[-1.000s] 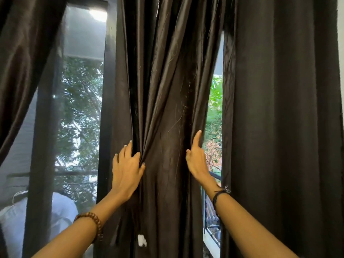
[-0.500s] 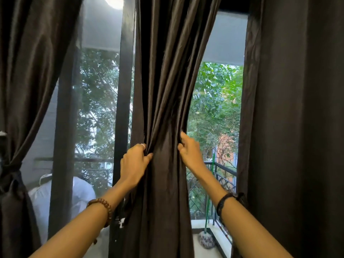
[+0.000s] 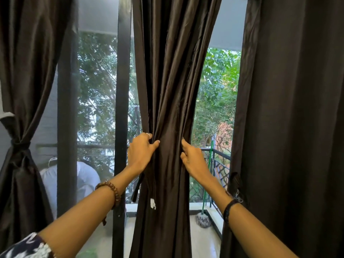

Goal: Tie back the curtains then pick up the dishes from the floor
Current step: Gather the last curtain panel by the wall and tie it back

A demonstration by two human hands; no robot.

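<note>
Hands: both were up at the middle curtain (image 3: 168,112), one on each edge of its gathered waist.
Left hand (image 3: 140,153): fingers were curled shut on the curtain's left edge, thumb pressed against the front folds; a ring showed on one finger and a brown bead bracelet (image 3: 111,190) sat on the wrist.
Right hand (image 3: 191,157): fingers were hooked round the right edge and closed on the cloth; a dark cord band (image 3: 229,207) circled the wrist.
Middle curtain: dark, glossy, bunched into a narrow column between the two hands, hanging in the centre of the window.
Left curtain (image 3: 28,75): already cinched by a knotted tie (image 3: 19,144).
Right curtain (image 3: 290,127): hung loose and straight.
Window frame (image 3: 122,90): a dark upright post stood just left of the middle curtain.
Outside: green trees (image 3: 217,90), a balcony railing (image 3: 217,157) and a mop (image 3: 202,218) on the balcony floor.
</note>
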